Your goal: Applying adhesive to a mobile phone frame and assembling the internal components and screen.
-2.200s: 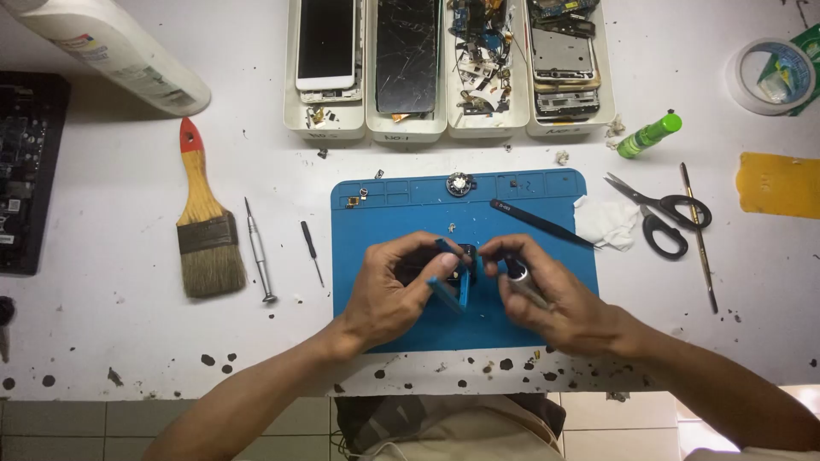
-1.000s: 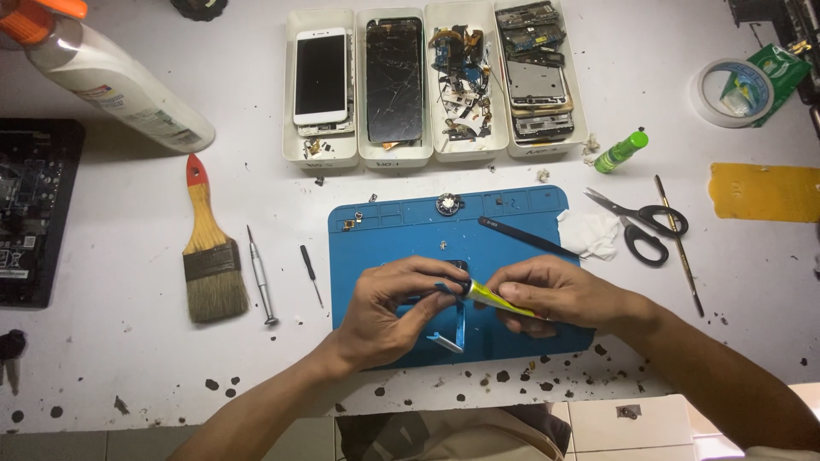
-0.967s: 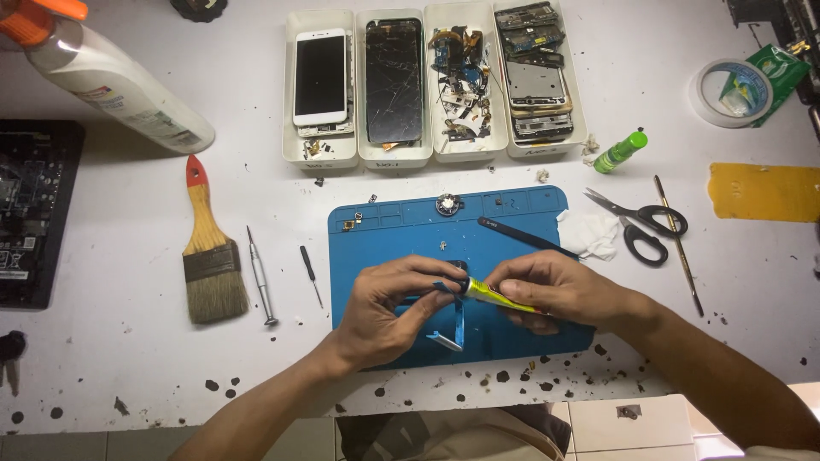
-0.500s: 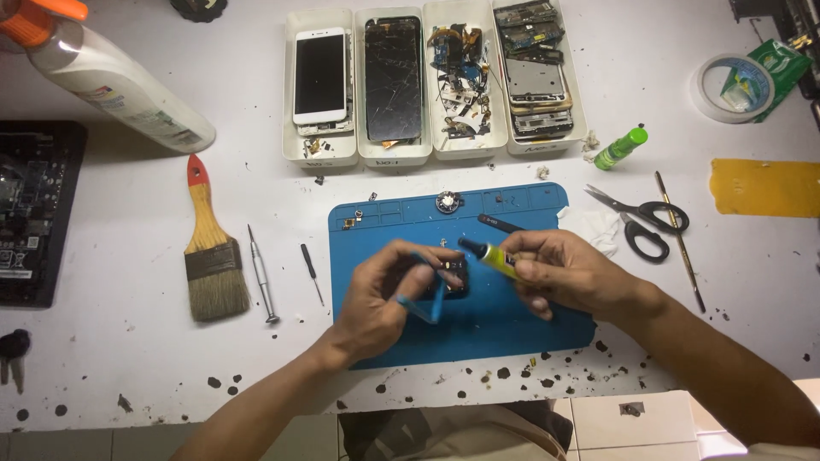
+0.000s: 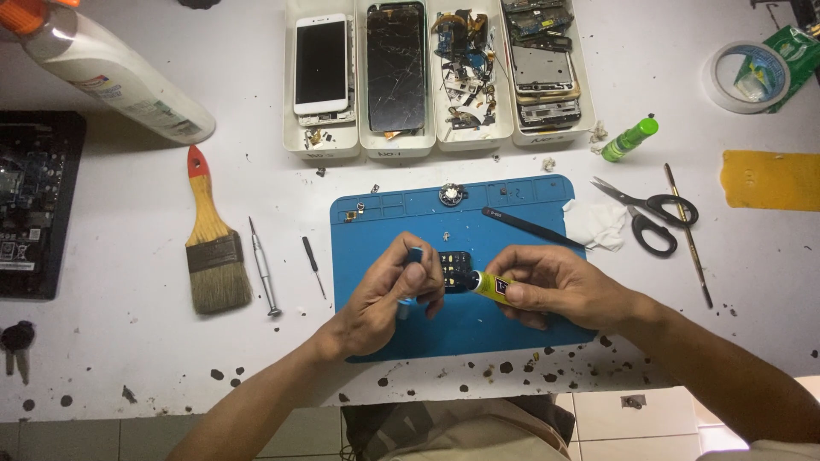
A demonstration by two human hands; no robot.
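Grip, right hand: we see the fingers closed around a small yellow tube, its dark tip pointing left onto a small dark part. Grip, left hand: fingers curled shut, pinching that dark part together with a blue piece at its left edge. Both hands sit at centre frame, over the blue mat on the white counter.

On the mat: black tweezers upper right of the hands; a round metal part near the top edge. Just off the mat's right edge: a white tissue wad.

Top centre: four white trays in a row, holding a white phone, a cracked dark screen, loose parts and stacked boards.

Left of the mat: two small screwdrivers, a brush with red-tipped handle, a white bottle lying tilted, a dark board at the frame edge.

Right: scissors, a thin stick, a green tube, a tape roll, a yellow sheet.
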